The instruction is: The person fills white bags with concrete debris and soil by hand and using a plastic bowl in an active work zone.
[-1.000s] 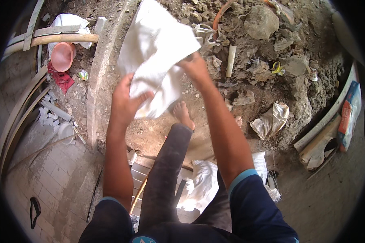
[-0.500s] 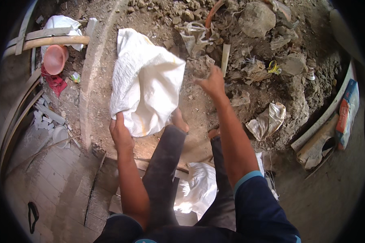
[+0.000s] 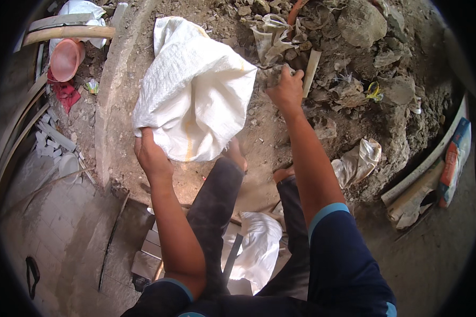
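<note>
A white woven sack [image 3: 206,95] with yellow stripes hangs gathered over the dirt, its mouth bunched open. My left hand [image 3: 153,158] is closed on the sack's lower left edge, the fingers partly hidden by the cloth. To the right of the sack, my right hand [image 3: 286,92] reaches down with curled fingers against a grey lump of rubble [image 3: 269,77], which it appears to grip. A pale flat strip [image 3: 311,73] stands just right of that hand.
Large stones [image 3: 362,24] and loose rubble cover the far right. Crumpled dirty bags [image 3: 272,38] lie among it. A pink basin [image 3: 67,59] and red cloth [image 3: 66,96] are far left. Another white sack [image 3: 262,240] lies between my legs. A blue-and-orange bag [image 3: 455,161] rests far right.
My right hand has gone from spread fingers to curled ones at the rubble lump. The left hand still holds the sack, and the view has shifted slightly.
</note>
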`<state>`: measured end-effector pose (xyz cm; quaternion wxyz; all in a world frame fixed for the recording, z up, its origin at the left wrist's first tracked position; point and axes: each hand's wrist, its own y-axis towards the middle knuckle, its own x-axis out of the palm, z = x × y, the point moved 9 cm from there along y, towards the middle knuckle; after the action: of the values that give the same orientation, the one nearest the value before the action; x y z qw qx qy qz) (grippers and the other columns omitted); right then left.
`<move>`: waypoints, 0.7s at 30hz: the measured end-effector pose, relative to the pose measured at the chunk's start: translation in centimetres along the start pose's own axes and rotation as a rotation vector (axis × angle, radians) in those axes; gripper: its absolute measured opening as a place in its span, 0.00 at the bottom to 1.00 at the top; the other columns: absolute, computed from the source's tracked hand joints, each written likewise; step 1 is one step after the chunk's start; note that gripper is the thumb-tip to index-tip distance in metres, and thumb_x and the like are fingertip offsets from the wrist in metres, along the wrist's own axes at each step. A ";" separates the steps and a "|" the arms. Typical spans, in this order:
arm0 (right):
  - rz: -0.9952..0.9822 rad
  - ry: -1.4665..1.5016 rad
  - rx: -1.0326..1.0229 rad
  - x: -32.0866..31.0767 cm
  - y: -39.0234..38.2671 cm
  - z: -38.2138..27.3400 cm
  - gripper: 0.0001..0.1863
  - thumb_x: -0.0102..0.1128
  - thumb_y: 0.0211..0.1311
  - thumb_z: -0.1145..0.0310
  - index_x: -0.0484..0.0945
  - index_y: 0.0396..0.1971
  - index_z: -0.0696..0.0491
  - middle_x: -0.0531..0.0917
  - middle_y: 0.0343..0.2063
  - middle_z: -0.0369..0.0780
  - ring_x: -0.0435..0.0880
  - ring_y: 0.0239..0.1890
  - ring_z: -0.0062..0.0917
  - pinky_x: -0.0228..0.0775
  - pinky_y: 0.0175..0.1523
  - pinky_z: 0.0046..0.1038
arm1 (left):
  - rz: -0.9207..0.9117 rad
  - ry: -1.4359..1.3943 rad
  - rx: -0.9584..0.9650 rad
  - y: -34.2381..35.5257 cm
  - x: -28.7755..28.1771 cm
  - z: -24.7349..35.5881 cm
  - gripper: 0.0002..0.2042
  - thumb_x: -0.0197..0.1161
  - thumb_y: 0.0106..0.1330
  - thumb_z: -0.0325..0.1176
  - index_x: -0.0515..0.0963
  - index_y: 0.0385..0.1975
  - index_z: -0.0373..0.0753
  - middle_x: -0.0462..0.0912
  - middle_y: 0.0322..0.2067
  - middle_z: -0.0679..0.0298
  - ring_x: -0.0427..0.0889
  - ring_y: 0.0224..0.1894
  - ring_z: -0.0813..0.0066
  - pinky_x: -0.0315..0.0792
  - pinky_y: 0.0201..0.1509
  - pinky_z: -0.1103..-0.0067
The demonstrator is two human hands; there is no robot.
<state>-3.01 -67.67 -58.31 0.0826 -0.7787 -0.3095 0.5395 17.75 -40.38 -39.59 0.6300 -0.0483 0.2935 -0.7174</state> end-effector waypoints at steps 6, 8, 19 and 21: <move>-0.163 0.216 0.336 -1.6 -4.3 4.1 0.39 0.77 0.32 0.60 0.70 0.49 0.57 0.69 0.45 0.51 0.77 0.44 0.40 0.72 0.48 0.33 | -0.038 -0.033 -0.031 1.3 -0.3 -0.2 0.21 0.48 0.68 0.38 0.66 0.55 0.28 0.72 0.52 0.52 0.76 0.52 0.61 0.74 0.52 0.70; -0.250 0.585 0.383 -1.4 -6.5 6.7 0.41 0.78 0.32 0.61 0.69 0.50 0.60 0.74 0.44 0.49 0.77 0.45 0.32 0.71 0.47 0.27 | -0.097 0.005 -0.064 1.3 0.5 -0.6 0.21 0.48 0.68 0.37 0.66 0.55 0.28 0.73 0.51 0.52 0.76 0.52 0.61 0.74 0.51 0.70; -0.531 0.866 -0.022 -9.0 -12.4 -4.6 0.42 0.78 0.27 0.64 0.71 0.50 0.60 0.74 0.44 0.47 0.77 0.44 0.34 0.71 0.50 0.31 | -0.587 0.003 -0.188 -2.9 7.8 -1.2 0.18 0.50 0.70 0.39 0.72 0.51 0.31 0.78 0.44 0.62 0.75 0.46 0.76 0.67 0.51 0.79; -0.499 0.530 -0.181 -9.4 -10.9 -9.1 0.43 0.79 0.25 0.62 0.72 0.50 0.55 0.72 0.49 0.50 0.77 0.47 0.40 0.70 0.53 0.32 | -0.685 -0.049 -0.271 -3.9 7.9 -0.5 0.18 0.50 0.70 0.39 0.71 0.52 0.31 0.78 0.44 0.61 0.75 0.47 0.76 0.67 0.52 0.79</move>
<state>-1.29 -62.49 -42.16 0.2197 -0.7959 -0.5042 0.2530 12.52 -47.40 -40.48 0.3482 -0.2440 0.3376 -0.8398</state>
